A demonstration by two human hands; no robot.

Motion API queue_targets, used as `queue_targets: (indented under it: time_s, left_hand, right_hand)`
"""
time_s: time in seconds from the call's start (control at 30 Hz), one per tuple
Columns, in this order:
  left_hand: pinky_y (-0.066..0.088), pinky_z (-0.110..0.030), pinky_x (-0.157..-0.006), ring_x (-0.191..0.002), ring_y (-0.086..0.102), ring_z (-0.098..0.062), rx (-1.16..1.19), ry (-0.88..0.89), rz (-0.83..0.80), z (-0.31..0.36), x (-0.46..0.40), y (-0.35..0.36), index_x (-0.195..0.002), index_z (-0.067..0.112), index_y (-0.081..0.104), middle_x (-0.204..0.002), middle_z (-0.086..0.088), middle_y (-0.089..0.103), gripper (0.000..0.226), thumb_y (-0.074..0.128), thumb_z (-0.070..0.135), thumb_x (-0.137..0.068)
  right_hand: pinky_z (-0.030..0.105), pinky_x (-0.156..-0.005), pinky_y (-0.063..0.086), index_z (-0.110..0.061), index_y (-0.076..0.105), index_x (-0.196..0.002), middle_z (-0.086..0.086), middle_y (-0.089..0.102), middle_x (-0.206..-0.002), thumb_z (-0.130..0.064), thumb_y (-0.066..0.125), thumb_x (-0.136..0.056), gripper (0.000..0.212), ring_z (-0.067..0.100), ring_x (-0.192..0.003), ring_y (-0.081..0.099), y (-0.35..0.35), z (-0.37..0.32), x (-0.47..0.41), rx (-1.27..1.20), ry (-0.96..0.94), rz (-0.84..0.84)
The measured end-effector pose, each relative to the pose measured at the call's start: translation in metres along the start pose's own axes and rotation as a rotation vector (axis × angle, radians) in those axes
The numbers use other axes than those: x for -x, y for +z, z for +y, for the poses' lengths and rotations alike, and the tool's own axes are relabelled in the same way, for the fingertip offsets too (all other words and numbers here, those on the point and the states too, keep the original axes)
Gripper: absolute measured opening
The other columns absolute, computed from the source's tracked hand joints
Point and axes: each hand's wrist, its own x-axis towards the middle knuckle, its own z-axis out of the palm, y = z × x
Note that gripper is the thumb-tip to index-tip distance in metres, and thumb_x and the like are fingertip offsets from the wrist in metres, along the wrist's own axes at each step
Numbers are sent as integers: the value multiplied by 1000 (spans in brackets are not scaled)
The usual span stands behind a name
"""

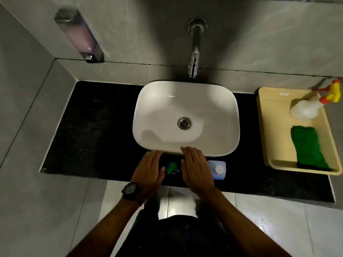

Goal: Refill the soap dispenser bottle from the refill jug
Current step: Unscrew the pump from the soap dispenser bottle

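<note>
On the black counter's front strip, seen from above, a blue soap dispenser bottle (172, 168) with a green pump top stands between my two hands. A pale blue refill jug (219, 170) with a white cap stands just right of my right hand. My left hand (149, 171), with a black watch on the wrist, hovers flat with fingers extended left of the bottle. My right hand (196, 171) is also flat and empty, between the bottle and the jug, its fingertips over the basin's front rim. Neither hand holds anything.
A white basin (230, 112) fills the counter's middle under a chrome wall tap (194, 58). A wall soap dispenser (79, 36) hangs at upper left. At right, a beige tray (263, 127) holds a spray bottle (306, 108) and a green cloth (308, 147).
</note>
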Motion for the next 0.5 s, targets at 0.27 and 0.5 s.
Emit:
queue_targets:
  time_s: [0.27, 0.5]
  left_hand:
    - [39, -26, -108, -136, 48, -18, 191, -118, -334, -12, -1, 15, -150, 22, 34, -152, 1, 44, 63, 58, 28, -93]
    - [32, -27, -119, -143, 42, -20, 287, -121, -448, -11, -10, 30, -155, 18, 31, -158, -3, 40, 68, 63, 25, -96]
  right_hand:
    - [38, -98, 50, -13, 63, -135, 8, 67, -130, -12, 60, -92, 43, 28, -120, 62, 23, 18, 10, -155, 131, -286]
    - [21, -100, 46, -16, 57, -140, 6, 69, -131, -12, 83, -81, 65, 23, -122, 65, 58, 26, 3, -451, 294, -368]
